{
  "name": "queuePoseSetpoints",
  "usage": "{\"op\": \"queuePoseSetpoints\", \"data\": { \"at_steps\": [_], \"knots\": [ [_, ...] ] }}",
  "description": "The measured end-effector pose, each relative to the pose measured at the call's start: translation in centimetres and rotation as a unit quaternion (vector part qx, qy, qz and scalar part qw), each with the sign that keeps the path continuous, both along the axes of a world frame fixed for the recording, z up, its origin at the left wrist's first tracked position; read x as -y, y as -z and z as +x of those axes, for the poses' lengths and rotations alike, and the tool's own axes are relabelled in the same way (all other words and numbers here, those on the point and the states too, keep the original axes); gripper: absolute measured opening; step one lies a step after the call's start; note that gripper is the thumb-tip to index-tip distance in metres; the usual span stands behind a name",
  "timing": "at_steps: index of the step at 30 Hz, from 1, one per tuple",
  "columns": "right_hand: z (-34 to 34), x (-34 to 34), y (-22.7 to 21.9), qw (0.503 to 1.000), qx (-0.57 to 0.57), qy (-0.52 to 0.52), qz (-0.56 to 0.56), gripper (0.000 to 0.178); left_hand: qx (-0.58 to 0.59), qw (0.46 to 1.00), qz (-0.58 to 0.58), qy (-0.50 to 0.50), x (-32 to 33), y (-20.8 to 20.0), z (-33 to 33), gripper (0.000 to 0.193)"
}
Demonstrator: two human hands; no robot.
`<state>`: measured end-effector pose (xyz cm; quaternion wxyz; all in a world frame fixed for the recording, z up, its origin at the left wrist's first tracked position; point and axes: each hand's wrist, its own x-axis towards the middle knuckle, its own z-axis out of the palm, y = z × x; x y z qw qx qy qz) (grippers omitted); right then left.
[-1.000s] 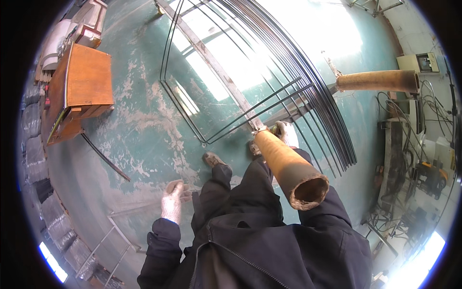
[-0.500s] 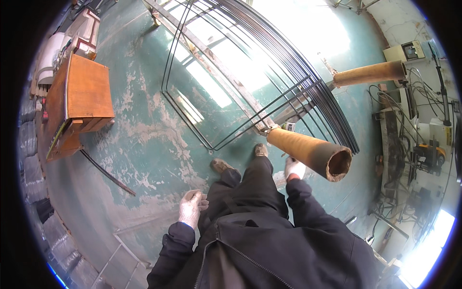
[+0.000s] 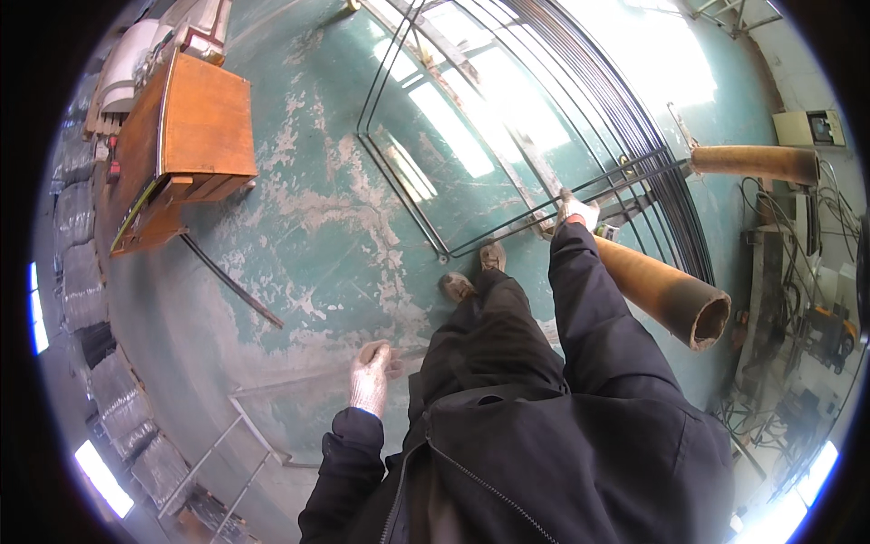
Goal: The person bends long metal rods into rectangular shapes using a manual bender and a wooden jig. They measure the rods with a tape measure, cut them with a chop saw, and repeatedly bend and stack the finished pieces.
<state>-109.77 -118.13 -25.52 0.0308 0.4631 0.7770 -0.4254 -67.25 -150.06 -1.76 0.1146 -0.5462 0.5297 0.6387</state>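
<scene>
My right hand [image 3: 577, 210], in a white knit glove, is on the near bars of a black metal rod frame [image 3: 507, 223], its fingers closed over them. Just right of it, a brown tube [image 3: 657, 286] with a darkened open end slants toward me, and a small can-like thing [image 3: 605, 233] sits by its far end. My left hand [image 3: 370, 376], gloved the same way, hangs at my left side with loosely curled fingers and nothing in it. More thin black rods [image 3: 625, 100] run side by side along the frame's right, resting over metal beams.
A second brown tube [image 3: 757, 163] lies farther right. Cables and tools crowd the right wall. At left stands an orange-brown wooden cabinet [image 3: 207, 113], with a dark strip [image 3: 231, 279] on the worn green floor [image 3: 317, 245]. A light metal frame [image 3: 213, 458] is at lower left.
My right hand has moved forward from beside the near tube to the black frame's bars. The view has shifted, so the surroundings sit farther right. My left hand stays low at my side.
</scene>
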Motion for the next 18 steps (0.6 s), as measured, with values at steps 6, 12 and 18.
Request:
{"op": "queuePoseSetpoints", "data": {
  "at_steps": [6, 12, 18],
  "knots": [
    [-2.0, 1.8, 0.7, 0.97, 0.237, -0.05, -0.008, 0.083, 0.072, 0.991, 0.04, -0.101, 0.2, 0.9, 2.8, 0.039],
    [-4.8, 2.0, 3.4, 0.939, 0.278, -0.175, 0.103, 0.076, 0.032, 0.998, 0.035, -0.046, 0.0, 0.8, -0.2, 0.041],
    [-4.5, 2.9, 2.0, 0.925, 0.228, -0.237, 0.188, 0.052, 0.05, 0.996, 0.025, -0.076, 2.0, 0.6, -2.6, 0.035]
  ]
}}
